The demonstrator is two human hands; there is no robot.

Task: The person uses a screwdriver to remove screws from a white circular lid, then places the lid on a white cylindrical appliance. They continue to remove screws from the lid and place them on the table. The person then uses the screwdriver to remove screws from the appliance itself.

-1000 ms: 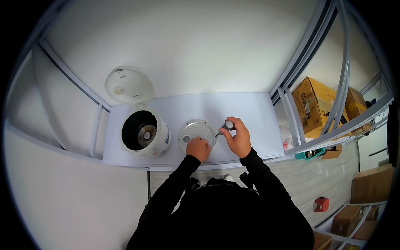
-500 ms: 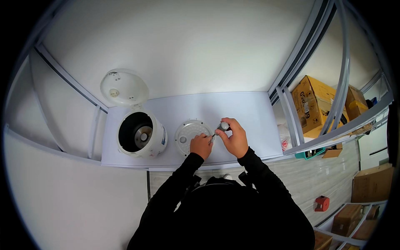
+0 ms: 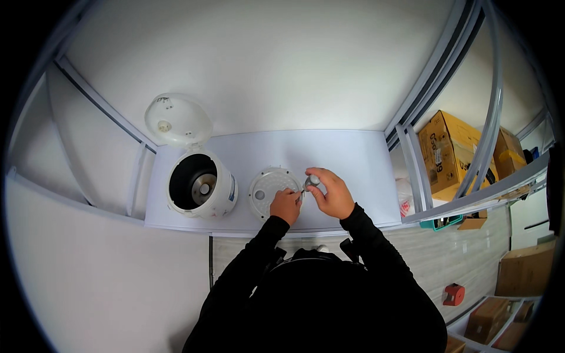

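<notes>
My right hand [image 3: 335, 197] is closed around the grey handle of a screwdriver [image 3: 312, 180], fingers on its far side and thumb on the near side. The thin dark shaft points left toward my left hand. A round, pale cover plate [image 3: 263, 182] with small holes around its rim lies on the table, partly under my left hand [image 3: 285, 206]. That hand's fingers are pinched together at the plate's right edge, by the screwdriver's tip. What they hold is too small to make out. Left of the plate stands a white rice cooker [image 3: 223, 197], its lid [image 3: 185, 120] raised and its inside dark.
The pale table [image 3: 359, 159] backs onto a white wall. A metal frame [image 3: 406, 153] borders its right side, with a plastic bag [image 3: 404, 197] beside it and cardboard boxes [image 3: 447, 153] beyond. A red stool [image 3: 454, 294] stands on the floor at lower right.
The right hand's fingers have shifted around the screwdriver handle, which looks more upright. My left hand stays at the plate's edge. The whole view has shifted slightly.
</notes>
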